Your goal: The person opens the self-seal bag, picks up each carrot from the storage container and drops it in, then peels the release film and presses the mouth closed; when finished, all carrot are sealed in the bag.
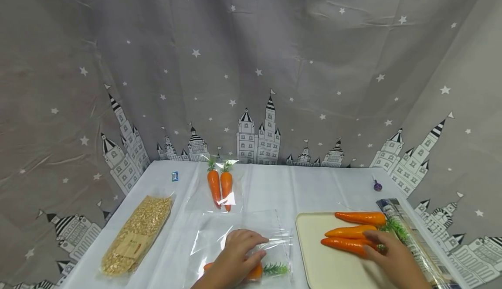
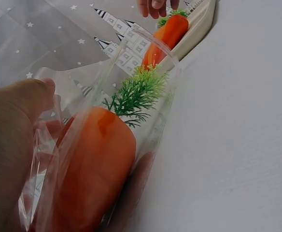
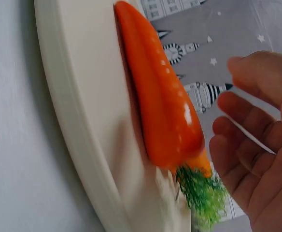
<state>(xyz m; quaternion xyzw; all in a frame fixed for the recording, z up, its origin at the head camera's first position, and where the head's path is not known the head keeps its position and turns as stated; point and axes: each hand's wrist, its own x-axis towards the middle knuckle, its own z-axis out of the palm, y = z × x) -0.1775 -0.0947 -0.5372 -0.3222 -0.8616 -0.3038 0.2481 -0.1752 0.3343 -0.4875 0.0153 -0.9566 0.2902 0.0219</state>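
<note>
My left hand (image 1: 239,258) grips a clear plastic bag (image 2: 153,104), with the thumb on its film. Inside lies one orange carrot (image 2: 92,169) with feathery green leaves (image 1: 276,269); my hand partly covers it in the head view. On a cream tray (image 1: 313,254) to the right lie three more carrots (image 1: 354,218), their tips pointing left. My right hand (image 1: 394,254) hovers by the leafy end of the nearest carrot (image 3: 162,92). Its fingers (image 3: 237,145) are loosely bent, and the right wrist view shows a gap between them and the carrot.
Farther back lies a clear bag with two carrots (image 1: 214,186). A long bag of oats-like flakes (image 1: 137,232) is at the left, and a small blue packet (image 1: 174,176) behind it. At the right are a wrapped printed package (image 1: 412,236) and a small purple item (image 1: 377,186).
</note>
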